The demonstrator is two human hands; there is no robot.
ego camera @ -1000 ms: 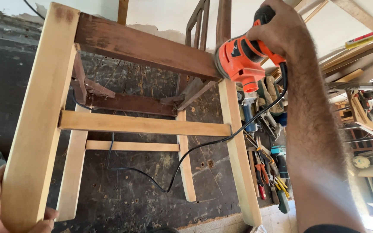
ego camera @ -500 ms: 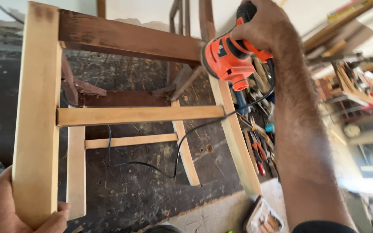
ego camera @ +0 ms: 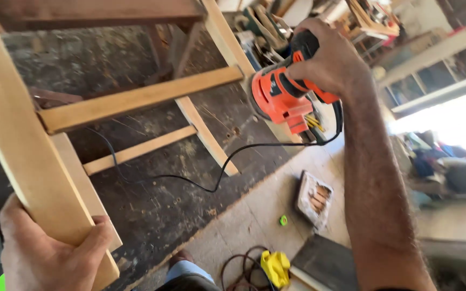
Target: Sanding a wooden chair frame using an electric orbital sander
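Left hand, lower left, clamps a leg of the frame to steady it — right hand, closed around the sander, presses it to the far leg.

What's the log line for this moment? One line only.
left hand: grips near chair leg | right hand: holds orange sander at far leg

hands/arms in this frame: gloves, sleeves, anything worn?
Both bare. Left hand has no glove and no ring that shows. Right hand is gloveless too; the hairy right forearm is uncovered, no watch or band, with only a dark sleeve edge at the frame bottom.
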